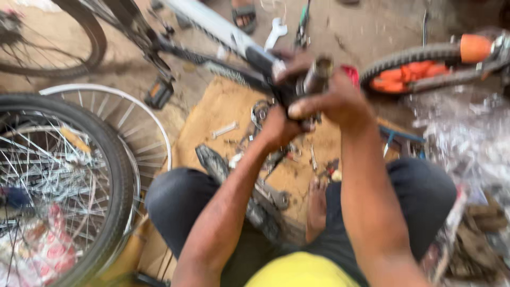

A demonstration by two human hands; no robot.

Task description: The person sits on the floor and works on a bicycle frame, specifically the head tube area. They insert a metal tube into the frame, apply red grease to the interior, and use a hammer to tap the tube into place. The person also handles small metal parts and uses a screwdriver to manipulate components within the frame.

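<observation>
1. Head camera is looking down at a seated person working on a white-and-black metal bicycle frame (223,29), which is lying across the view from 11 o'clock to centre.
2. Right hand (340,101) is closing around a short dull metal tube (317,76) at the frame's end.
3. Left hand (279,127), just at 7 o'clock of it, is gripping the dark frame end from below.
4. Small silver spanner (224,129) and loose parts are lying on brown cardboard (223,106); spoked wheels (58,175) are resting at 9 o'clock.
5. Risk, as a judgement: the tube could slip from the grip and scatter the small parts below.
</observation>
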